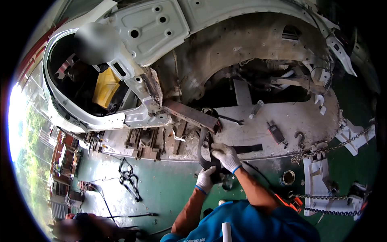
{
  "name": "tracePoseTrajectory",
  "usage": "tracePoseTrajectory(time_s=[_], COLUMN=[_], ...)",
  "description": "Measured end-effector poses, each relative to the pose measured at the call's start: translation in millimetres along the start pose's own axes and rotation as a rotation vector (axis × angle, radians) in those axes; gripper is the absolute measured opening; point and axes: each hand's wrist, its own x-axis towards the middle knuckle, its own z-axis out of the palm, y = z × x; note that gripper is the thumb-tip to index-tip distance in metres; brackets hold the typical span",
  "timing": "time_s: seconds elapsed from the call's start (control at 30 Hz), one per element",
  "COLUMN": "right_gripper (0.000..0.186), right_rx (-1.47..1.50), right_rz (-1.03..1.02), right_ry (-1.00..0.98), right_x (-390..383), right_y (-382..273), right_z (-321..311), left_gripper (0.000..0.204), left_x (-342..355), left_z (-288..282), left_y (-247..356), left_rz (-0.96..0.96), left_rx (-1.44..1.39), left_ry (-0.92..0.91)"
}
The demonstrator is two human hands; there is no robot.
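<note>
A dark flat strap (201, 150) hangs in a loop from the end of a rusty steel beam (192, 115) that juts out from the car body. My left hand (204, 180), in a white knit glove with a blue cuff, is closed on the lower part of the strap. Just above and to the right, my right hand (226, 156), gloved the same way, is closed around the strap by the loop; its fingertips are partly hidden. A flat dark strap end (250, 149) lies to the right on the pale platform (238, 137).
A stripped car body (137, 44) stands ahead. On the platform lie a wrench (230, 118), a clear bottle (256, 109), a red-black device (275, 133) and a metal hook (299, 138). Chains (342, 143) and an open can (288, 178) are at right. Another person (94, 224) is lower left.
</note>
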Motion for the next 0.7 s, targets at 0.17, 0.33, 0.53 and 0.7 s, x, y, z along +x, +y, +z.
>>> tracePoseTrajectory(time_s=[0.17, 0.33, 0.53, 0.7], right_gripper=[0.036, 0.075, 0.035, 0.016], right_rx=[0.234, 1.22, 0.92, 1.008], right_rz=[0.704, 1.575, 1.359, 1.116], right_ry=[0.294, -0.781, -0.557, 0.003], right_x=[-24.9, -75.5, -50.9, -30.8], right_y=[84.2, 158.9, 160.3, 109.2], right_z=[-55.9, -57.1, -12.2, -15.2], left_gripper=[0.014, 0.037, 0.043, 0.024], left_x=[-4.5, 2.0, 0.2, -12.2], left_z=[12.1, 30.5, 51.2, 32.3], left_y=[3.8, -9.0, -12.1, -17.9], left_rz=[0.027, -0.033, 0.018, 0.218], left_rx=[-0.202, -0.138, -0.153, -0.141], left_ry=[0.029, -0.061, -0.001, 0.351])
